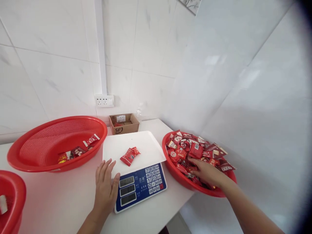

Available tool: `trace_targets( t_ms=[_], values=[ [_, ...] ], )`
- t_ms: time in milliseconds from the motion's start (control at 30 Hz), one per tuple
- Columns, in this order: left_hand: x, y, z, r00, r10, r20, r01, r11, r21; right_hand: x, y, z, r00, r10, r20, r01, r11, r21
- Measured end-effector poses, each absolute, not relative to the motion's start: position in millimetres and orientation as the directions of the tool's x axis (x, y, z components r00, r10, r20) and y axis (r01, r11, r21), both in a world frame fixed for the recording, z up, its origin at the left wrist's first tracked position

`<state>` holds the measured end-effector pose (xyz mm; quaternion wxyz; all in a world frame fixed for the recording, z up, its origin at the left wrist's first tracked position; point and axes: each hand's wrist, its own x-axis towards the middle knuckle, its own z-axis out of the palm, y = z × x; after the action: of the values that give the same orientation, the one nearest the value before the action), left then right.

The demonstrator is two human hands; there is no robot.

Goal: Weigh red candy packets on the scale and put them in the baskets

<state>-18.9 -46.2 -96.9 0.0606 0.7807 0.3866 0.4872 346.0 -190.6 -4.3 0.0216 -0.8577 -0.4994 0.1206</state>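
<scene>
Scale (pixel 136 162) w/ packets (pixel 129 156) on it sits btwn left basket (pixel 29 159) & right basket (pixel 170 169); box (pixel 124 123) behind.

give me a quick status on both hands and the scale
Left hand flat on table beside scale, open. Right hand in basket of red packets, grip hidden. Two packets on scale tray. Nothing in the way.

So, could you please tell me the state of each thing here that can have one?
Scale: switched on, displays lit, digits unreadable.
Weighing tray: holds two red packets.
Right basket: heaped with red packets.
Large left basket: nearly empty, a few packets at the bottom.
Cardboard box: open on top.
Left hand: flat, open, beside the scale.
Right hand: in the right basket, on the packets; grip unclear.
</scene>
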Motion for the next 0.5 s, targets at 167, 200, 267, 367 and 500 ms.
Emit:
trace_targets(
  t_ms=[167, 200, 267, 367, 500],
  values=[
    [-19, -47, -97, 0.220, 0.676, 0.703, 0.549, -0.682, 0.484, 360, -195, -12, 0.584, 0.808, -0.073, 0.790, -0.587, -0.176],
    [-19, -46, -97, 0.218, 0.678, 0.702, 0.549, -0.680, 0.486, 361, -192, -12, 0.586, 0.809, -0.044, 0.788, -0.581, -0.204],
    [-20, -46, -97, 0.215, 0.679, 0.701, 0.548, -0.679, 0.489, 361, -185, -12, 0.546, 0.837, -0.035, 0.801, -0.534, -0.271],
    [-20, -46, -98, 0.212, 0.677, 0.704, 0.549, -0.679, 0.488, 356, -177, -15, 0.404, 0.906, -0.126, 0.842, -0.422, -0.337],
    [-19, -47, -98, 0.221, 0.673, 0.706, 0.559, -0.680, 0.475, 353, -169, -19, 0.387, 0.913, -0.132, 0.876, -0.408, -0.258]
  ],
)
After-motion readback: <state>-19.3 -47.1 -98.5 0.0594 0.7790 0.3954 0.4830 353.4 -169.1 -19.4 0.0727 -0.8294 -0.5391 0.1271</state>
